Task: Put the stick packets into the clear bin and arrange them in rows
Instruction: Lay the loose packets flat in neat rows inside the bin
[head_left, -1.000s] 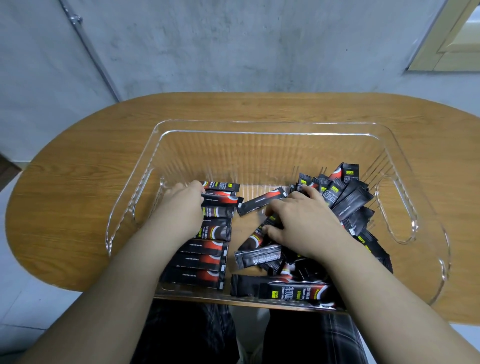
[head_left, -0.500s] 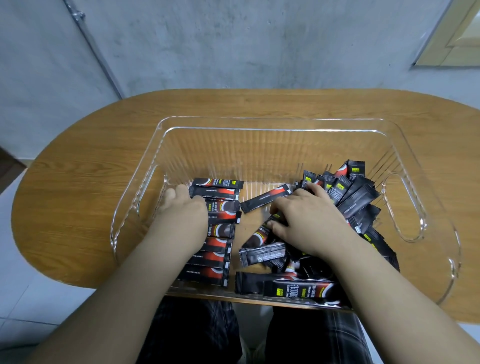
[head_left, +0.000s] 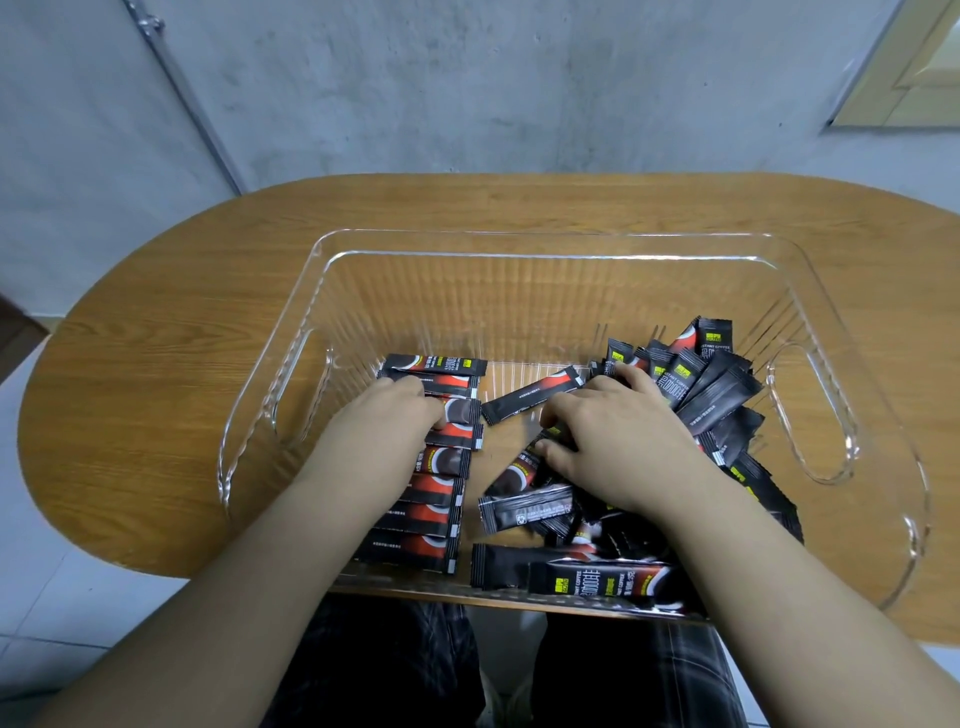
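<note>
A clear bin stands on the wooden table. Inside it on the left, several black-and-red stick packets lie in a neat row, one behind the other. My left hand rests flat on this row, fingertips touching the far packets. On the right lies a loose pile of packets. My right hand lies over the pile's left edge with fingers curled, thumb and fingers pinching a packet below it. One single packet lies slanted in the gap between my hands.
The oval wooden table reaches past the bin on the left, right and far sides. A grey wall with a metal pipe stands behind it. My legs in dark trousers show below the near table edge.
My left hand has slid a little toward the far end of the row. The right hand has stayed on the pile's edge with only small finger movement.
</note>
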